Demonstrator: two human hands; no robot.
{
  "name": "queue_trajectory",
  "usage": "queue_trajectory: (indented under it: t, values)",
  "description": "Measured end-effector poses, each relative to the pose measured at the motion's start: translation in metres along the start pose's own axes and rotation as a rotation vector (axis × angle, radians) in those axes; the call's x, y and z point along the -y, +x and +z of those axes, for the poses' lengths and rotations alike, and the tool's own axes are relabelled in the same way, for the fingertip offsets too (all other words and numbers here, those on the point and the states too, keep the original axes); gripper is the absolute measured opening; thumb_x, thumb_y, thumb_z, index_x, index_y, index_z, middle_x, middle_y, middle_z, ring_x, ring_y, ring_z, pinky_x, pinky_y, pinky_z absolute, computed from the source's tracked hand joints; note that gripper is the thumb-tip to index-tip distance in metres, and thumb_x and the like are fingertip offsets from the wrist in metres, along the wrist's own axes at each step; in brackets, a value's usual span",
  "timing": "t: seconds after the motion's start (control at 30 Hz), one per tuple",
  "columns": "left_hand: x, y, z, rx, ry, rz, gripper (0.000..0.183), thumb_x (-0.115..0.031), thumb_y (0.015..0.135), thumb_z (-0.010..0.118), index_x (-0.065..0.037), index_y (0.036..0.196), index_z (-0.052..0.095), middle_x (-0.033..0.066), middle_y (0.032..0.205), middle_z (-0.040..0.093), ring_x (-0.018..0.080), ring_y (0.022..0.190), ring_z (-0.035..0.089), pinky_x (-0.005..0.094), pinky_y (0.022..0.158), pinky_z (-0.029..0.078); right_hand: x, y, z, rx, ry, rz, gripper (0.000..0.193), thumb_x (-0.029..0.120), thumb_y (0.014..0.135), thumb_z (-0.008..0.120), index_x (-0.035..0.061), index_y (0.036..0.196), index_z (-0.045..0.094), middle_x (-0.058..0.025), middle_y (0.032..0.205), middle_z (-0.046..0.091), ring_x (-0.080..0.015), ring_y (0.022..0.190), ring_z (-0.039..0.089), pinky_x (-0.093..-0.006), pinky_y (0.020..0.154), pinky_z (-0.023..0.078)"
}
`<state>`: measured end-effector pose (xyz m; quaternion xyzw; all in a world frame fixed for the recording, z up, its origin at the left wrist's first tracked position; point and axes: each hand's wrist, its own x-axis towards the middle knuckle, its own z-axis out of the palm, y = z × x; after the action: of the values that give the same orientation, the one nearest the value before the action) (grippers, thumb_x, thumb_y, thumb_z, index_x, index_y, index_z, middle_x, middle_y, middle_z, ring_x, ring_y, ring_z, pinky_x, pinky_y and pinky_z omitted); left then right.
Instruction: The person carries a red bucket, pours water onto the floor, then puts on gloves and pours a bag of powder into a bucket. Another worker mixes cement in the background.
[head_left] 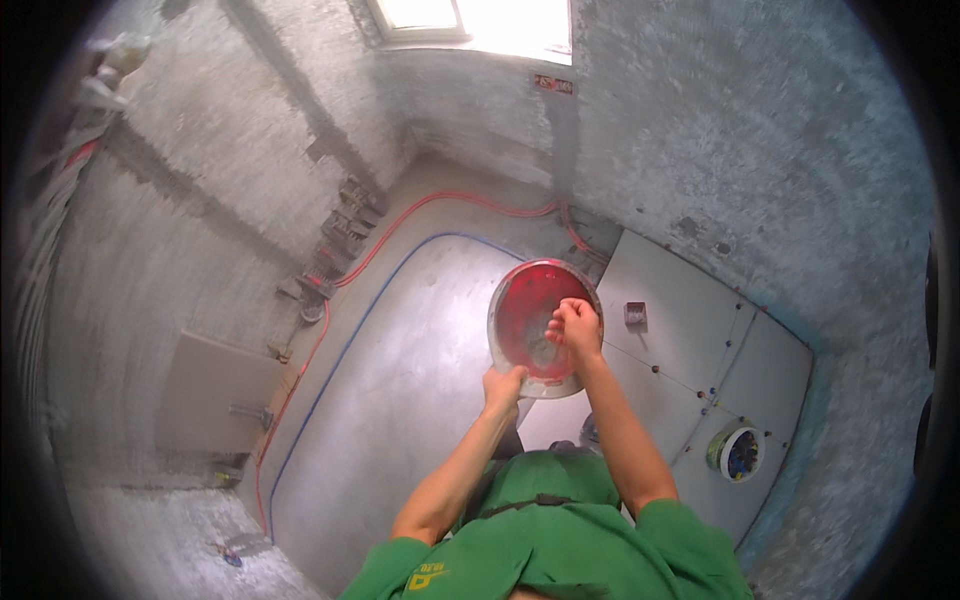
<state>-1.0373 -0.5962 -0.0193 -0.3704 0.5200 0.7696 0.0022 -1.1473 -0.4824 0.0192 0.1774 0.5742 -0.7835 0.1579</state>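
The grey floor [375, 400] carries a red tube [455, 194] and a blue tube [440, 235]; pale tiles [775, 365] at right bear a small square box [635, 314], a white bucket [715, 453] and little knobs [656, 369] along their joints

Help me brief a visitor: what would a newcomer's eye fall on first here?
First, the red-lined bucket near the centre, the left hand at its rim, the curled right hand over its opening. Then the bright window at the top, and the red line and blue line along the floor.
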Motion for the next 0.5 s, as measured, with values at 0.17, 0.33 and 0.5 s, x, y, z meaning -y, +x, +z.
queue_trajectory:
  t: [0.17, 0.33, 0.5]
  values:
    - [-0.024, 0.109, 0.041, 0.035, 0.289, 0.054, 0.031, 0.0, 0.067, 0.059, 0.006, 0.097, 0.058, 0.0092, 0.082, 0.062, 0.016, 0.068, 0.057, 0.0288, 0.059, 0.046, -0.008, 0.119, 0.005, -0.167, 0.106, 0.062, 0.019, 0.021, 0.089, 0.05, 0.009, 0.104, 0.051, -0.0039, 0.087, 0.054, -0.0146, 0.073, 0.055, -0.0351, 0.063, 0.053]
    - [-0.048, 0.184, 0.081, 0.075, 0.235, 0.012, 0.032, 0.0, 0.066, 0.058, 0.004, 0.097, 0.059, 0.0088, 0.084, 0.062, 0.0162, 0.071, 0.058, 0.0284, 0.062, 0.046, -0.004, 0.206, 0.014, -0.346, 0.021, 0.192, 0.021, 0.018, 0.087, 0.048, 0.0095, 0.106, 0.05, -0.0053, 0.092, 0.052, -0.018, 0.08, 0.054, -0.0416, 0.069, 0.052]
    - [-0.067, 0.246, 0.121, -0.006, 0.278, -0.042, 0.033, -0.009, 0.065, 0.061, -0.001, 0.096, 0.063, 0.0111, 0.085, 0.067, 0.0195, 0.079, 0.063, 0.033, 0.072, 0.048, 0.02, 0.289, 0.031, -0.462, -0.083, 0.345, 0.024, 0.016, 0.085, 0.048, 0.0043, 0.105, 0.051, -0.0061, 0.091, 0.052, -0.0188, 0.077, 0.053, -0.0421, 0.07, 0.051]
